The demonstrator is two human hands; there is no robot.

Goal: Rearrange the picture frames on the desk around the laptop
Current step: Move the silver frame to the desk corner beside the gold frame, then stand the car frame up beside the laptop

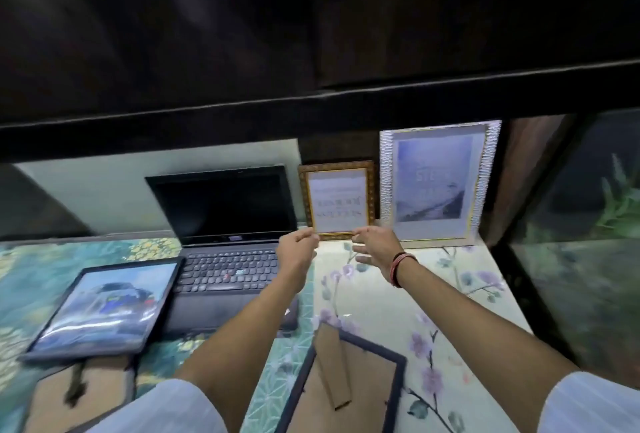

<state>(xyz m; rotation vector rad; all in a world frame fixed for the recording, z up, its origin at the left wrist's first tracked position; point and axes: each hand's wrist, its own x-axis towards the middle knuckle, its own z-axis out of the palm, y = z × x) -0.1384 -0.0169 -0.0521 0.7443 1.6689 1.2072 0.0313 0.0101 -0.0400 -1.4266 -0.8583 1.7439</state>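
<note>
A: Entry, progress check. Laptop (225,242) sat open at the back of the desk (450,311); gold frame (337,200) stood upright just right of its screen; silver frame (438,183) stood upright beside that, against the back wall.

B: And what was left?

A: Three frames, by my reading; a dark frame (104,304) lay face up left of the keyboard; a backing (79,394), face down, lay at the near left edge, partly under it; another frame (349,384) lay face down, easel back showing, near the front centre. Judged: two placed, roughly three unplaced; task under half done.

B: Hands?

A: Left hand (298,249) reached to the gold frame's lower left corner, fingers curled, thumb and forefinger nearly closed at the edge; right hand (374,242) reached to the lower right corner, forefinger and thumb forward, other fingers loosely spread below. Motion blur; could not tell whether either actually pinched the frame or only touched it. Neither hand held anything else.

B: Judgement?

A: Likely adjusting or lifting the gold frame; unconfirmed.
</note>
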